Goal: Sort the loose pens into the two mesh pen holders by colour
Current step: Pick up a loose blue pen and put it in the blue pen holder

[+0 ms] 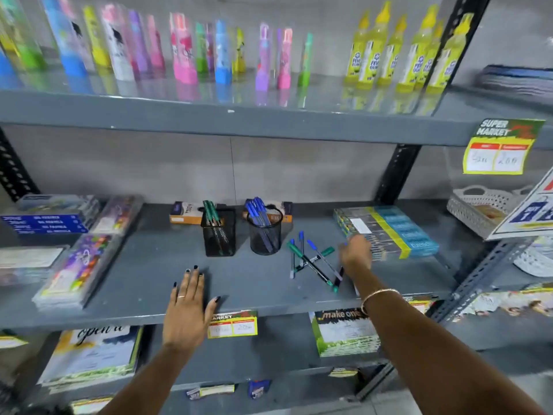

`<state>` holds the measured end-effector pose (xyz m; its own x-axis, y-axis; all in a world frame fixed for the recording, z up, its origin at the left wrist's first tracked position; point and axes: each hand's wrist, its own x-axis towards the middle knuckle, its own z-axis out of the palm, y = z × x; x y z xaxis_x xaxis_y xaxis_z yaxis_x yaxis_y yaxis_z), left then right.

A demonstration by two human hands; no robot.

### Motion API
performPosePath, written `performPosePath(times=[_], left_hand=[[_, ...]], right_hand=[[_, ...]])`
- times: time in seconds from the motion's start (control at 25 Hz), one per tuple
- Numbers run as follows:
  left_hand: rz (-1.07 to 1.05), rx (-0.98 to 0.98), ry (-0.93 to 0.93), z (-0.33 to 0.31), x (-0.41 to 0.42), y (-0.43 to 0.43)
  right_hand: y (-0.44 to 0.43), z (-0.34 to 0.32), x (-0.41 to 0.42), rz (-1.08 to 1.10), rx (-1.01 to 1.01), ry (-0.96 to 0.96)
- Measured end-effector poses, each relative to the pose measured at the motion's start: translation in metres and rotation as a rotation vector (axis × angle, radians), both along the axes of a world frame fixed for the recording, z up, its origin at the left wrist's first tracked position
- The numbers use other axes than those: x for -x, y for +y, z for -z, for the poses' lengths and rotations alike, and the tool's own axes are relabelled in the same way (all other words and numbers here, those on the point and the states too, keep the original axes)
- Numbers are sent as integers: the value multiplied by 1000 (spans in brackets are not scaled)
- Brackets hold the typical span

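Note:
Two black mesh holders stand mid-shelf: a square holder [219, 235] with green pens and a round holder [265, 233] with blue pens. To their right lies a loose pile of blue and green pens [312, 259], crossed over one another. My right hand [356, 256] hovers at the right edge of that pile, blurred, fingers spread, holding nothing I can see. My left hand [188, 307] rests flat on the shelf's front edge, in front of the square holder, fingers apart and empty.
The grey shelf [254, 283] also carries pencil packs [80, 265] at the left, a stack of blue-yellow boxes [389, 232] just behind my right hand, and small cartons [185, 214] behind the holders. A white basket [478, 211] sits far right. Price tags hang on the shelf edges.

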<state>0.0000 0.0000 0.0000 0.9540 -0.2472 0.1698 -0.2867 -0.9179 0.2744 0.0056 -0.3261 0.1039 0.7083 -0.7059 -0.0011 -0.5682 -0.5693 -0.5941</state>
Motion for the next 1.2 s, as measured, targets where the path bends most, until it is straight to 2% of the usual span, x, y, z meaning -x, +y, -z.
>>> performPosePath(times=[0.28, 0.48, 0.68, 0.84, 1.0, 1.08, 1.2], left_hand=[[-73, -4, -49, 5, -12, 4], [-80, 10, -11, 1, -11, 3], [-91, 14, 1, 0, -10, 3], [-98, 5, 11, 1, -10, 2], [-95, 2, 4, 1, -11, 2], [-93, 0, -4, 2, -12, 2], [-93, -2, -11, 3, -13, 2]], right_hand=[[-16, 25, -6, 40, 10, 116], [-21, 31, -9, 54, 15, 178], [-20, 28, -10, 57, 18, 170], [-3, -1, -28, 40, 56, -5], [43, -54, -75, -89, -40, -298], [71, -76, -99, -181, -12, -418], [100, -77, -128, -323, 100, -364]])
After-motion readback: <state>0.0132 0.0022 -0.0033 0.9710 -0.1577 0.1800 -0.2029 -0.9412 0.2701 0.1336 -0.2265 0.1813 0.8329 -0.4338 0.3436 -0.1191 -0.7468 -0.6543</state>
